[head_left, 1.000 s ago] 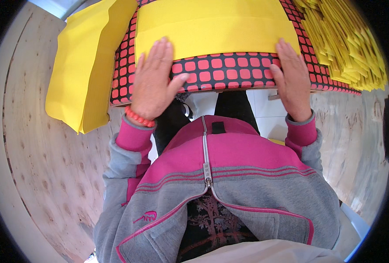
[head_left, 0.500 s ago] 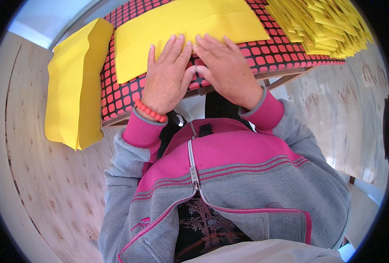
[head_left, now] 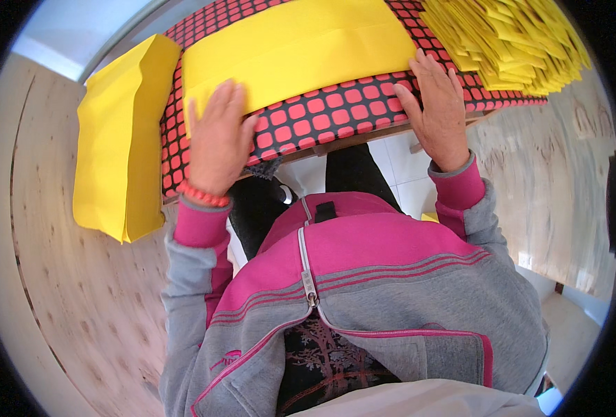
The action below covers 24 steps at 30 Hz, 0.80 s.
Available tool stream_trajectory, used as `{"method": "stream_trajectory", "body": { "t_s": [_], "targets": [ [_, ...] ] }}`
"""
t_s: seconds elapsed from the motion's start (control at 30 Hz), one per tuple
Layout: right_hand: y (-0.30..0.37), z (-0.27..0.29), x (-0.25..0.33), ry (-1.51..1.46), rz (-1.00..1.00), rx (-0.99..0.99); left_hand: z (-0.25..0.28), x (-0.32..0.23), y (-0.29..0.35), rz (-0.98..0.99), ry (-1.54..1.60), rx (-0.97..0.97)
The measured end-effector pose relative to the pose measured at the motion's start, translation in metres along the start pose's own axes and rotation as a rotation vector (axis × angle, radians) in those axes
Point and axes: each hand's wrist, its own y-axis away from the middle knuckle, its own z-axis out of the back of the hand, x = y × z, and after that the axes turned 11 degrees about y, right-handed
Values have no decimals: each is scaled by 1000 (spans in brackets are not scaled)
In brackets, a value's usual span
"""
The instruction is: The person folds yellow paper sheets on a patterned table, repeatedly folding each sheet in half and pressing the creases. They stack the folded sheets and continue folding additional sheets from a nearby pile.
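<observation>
A folded sheet of yellow fabric (head_left: 301, 52) lies flat across the work surface before me, with a crease running along its length. My left hand (head_left: 218, 135), slightly blurred, rests at the sheet's near left corner with fingers stretched out. At the near right corner is my right hand (head_left: 436, 104), its fingertips touching the sheet's edge and its thumb spread away. Neither hand holds anything.
The sheet lies on a table covered in red-and-black patterned cloth (head_left: 336, 108). To the left stands a stack of yellow fabric pieces (head_left: 124, 132) on a wooden board (head_left: 65, 292). A thick pile of folded yellow pieces (head_left: 513, 45) sits at the far right.
My hands have moved apart from the middle of the sheet's near edge, the left toward the left corner and the right toward the right corner. The sheet's near edge now sits slightly differently.
</observation>
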Motion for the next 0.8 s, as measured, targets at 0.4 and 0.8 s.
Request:
{"method": "stream_trajectory", "body": {
  "t_s": [0.4,0.8],
  "targets": [
    [-48,-19,35,-267,282,66,-1,-29,-56,-178,-19,94],
    [-36,16,-20,-70,461,53,-7,24,-58,-258,29,-14]
  ]
}}
